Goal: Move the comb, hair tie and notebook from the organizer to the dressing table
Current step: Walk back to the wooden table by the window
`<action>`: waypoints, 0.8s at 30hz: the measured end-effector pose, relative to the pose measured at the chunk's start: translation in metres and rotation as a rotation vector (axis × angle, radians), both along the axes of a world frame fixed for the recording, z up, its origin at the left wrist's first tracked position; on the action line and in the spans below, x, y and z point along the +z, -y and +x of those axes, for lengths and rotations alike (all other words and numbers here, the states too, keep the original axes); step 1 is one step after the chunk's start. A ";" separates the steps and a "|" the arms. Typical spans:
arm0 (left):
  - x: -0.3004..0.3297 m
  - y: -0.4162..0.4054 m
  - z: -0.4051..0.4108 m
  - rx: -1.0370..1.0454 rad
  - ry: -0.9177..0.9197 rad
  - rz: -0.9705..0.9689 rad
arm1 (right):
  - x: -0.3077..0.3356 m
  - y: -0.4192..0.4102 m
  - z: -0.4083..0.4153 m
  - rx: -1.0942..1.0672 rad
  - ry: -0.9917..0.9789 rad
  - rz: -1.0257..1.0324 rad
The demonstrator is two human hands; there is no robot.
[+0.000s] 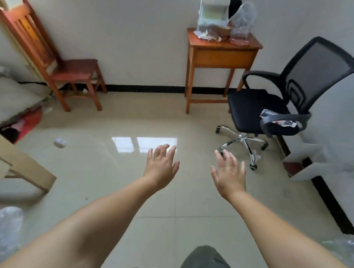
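My left hand (161,166) and my right hand (229,172) are both stretched out in front of me over the tiled floor, fingers spread, holding nothing. A white stepped organizer (304,161) stands on the floor against the right wall, to the right of my right hand; its contents are too blurred to make out. I see no comb, hair tie or notebook. A small wooden table (222,54) stands against the far wall with plastic bags on top.
A black office chair (274,109) with a packet on its seat stands at the right. A red wooden chair (59,68) is at the back left. A pale wooden furniture leg (22,165) juts in from the left. Clutter lies at the left edge.
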State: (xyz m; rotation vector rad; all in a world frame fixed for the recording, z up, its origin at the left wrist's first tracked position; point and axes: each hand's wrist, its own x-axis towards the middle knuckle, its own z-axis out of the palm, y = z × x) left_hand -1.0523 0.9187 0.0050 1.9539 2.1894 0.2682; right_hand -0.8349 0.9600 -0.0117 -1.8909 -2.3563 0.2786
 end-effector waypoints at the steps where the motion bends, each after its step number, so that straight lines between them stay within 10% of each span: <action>1: -0.001 -0.032 0.004 -0.027 -0.006 -0.003 | 0.000 -0.028 0.004 -0.026 -0.002 0.006; 24: 0.012 -0.725 -0.061 0.061 -0.004 0.112 | 0.026 -0.739 -0.063 0.053 0.015 0.076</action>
